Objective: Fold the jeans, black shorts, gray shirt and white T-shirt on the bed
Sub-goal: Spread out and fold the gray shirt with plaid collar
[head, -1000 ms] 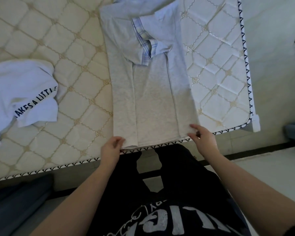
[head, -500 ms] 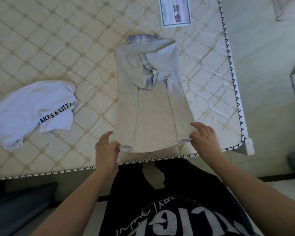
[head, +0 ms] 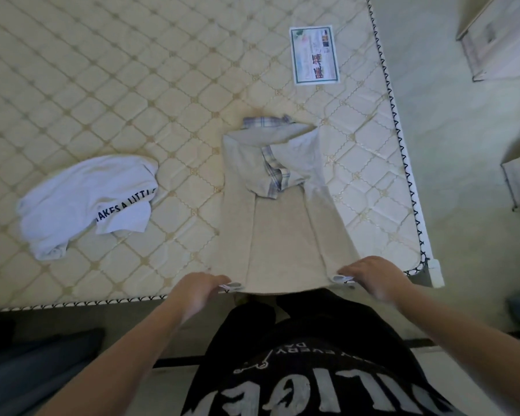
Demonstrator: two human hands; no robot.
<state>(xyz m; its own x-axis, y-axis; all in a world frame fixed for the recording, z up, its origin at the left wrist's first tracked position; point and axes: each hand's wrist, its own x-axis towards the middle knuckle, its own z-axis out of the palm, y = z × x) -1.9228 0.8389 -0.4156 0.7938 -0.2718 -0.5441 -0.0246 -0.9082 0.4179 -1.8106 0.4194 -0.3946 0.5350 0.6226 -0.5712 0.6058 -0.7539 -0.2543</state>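
The gray shirt (head: 279, 232) lies lengthwise on the mattress (head: 132, 85), its sides and sleeves folded inward, plaid collar at the far end. My left hand (head: 197, 292) pinches the hem's left corner and my right hand (head: 373, 276) pinches the right corner; both corners are lifted slightly at the bed's near edge. The white T-shirt (head: 84, 202) with black lettering lies crumpled to the left. Jeans and black shorts are not visible.
A printed label (head: 314, 55) sits on the mattress beyond the shirt. The bed's right edge (head: 403, 163) borders pale floor. White furniture (head: 499, 37) stands at the right. A dark object (head: 33, 361) lies on the floor at the lower left.
Both hands closed on the shirt's hem corners and raised them off the mattress. The view pulled back, so more of the bed and the label show.
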